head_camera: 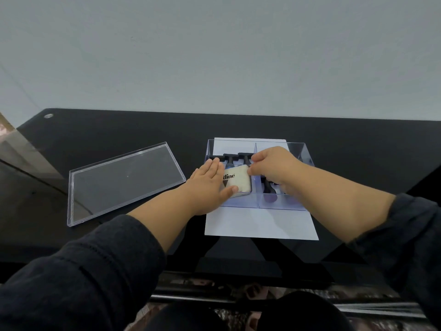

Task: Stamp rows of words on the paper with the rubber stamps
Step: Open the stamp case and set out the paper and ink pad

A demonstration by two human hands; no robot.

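Note:
A white sheet of paper (260, 223) lies on the black table. On it stands a clear plastic box (298, 149) split into compartments. Black-handled rubber stamps (230, 158) stand along its back wall, and more stamps (268, 187) lie in the right compartment. A white ink pad case (239, 183) with black lettering sits in the left compartment. My left hand (210, 180) rests flat on the case, fingers straight, thumb along its near edge. My right hand (272, 168) curls its fingers at the case's far right corner and pinches it there.
The box's clear lid (124, 180) lies flat on the table to the left of the paper. The table's near edge (238, 268) runs just below the paper, with my dark-sleeved forearms over it. A pale wall stands behind the table.

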